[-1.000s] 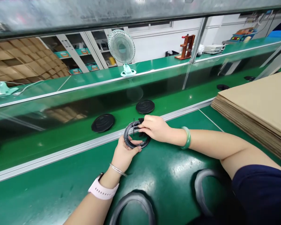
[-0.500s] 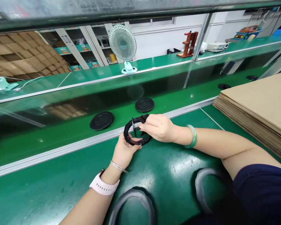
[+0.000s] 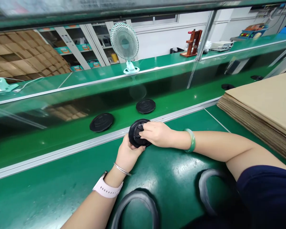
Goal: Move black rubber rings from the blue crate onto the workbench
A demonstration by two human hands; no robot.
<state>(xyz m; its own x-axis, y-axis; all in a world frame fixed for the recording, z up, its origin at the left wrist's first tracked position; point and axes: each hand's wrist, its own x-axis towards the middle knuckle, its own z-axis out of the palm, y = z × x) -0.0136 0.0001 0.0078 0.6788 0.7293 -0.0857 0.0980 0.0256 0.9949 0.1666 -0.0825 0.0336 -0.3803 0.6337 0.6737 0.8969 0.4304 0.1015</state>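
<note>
My left hand [image 3: 127, 154] grips the lower left edge of a black round ring [image 3: 131, 135], held tilted above the front edge of the bench. A black disc [image 3: 137, 127] now fills the ring's opening. The fingers of my right hand [image 3: 157, 134] are closed in a pinch on the disc's inner face; whether it is fully seated cannot be made out. Two loose grey rings lie on the green bench close to me, one ring [image 3: 140, 194] at the bottom middle and another ring [image 3: 202, 187] towards the right.
Beyond a metal rail [image 3: 97, 140] runs a green belt [image 3: 124, 117] carrying black round covers, one cover [image 3: 101, 122] left and one [image 3: 146, 106] farther right. Stacked cardboard sheets [image 3: 264, 92] stand at the right. A fan [image 3: 124, 43] sits on the back shelf.
The disc, edge-on inside the ring before, has turned flat and now covers the opening. My right hand has shifted slightly left and down. The covers on the belt have moved a little left.
</note>
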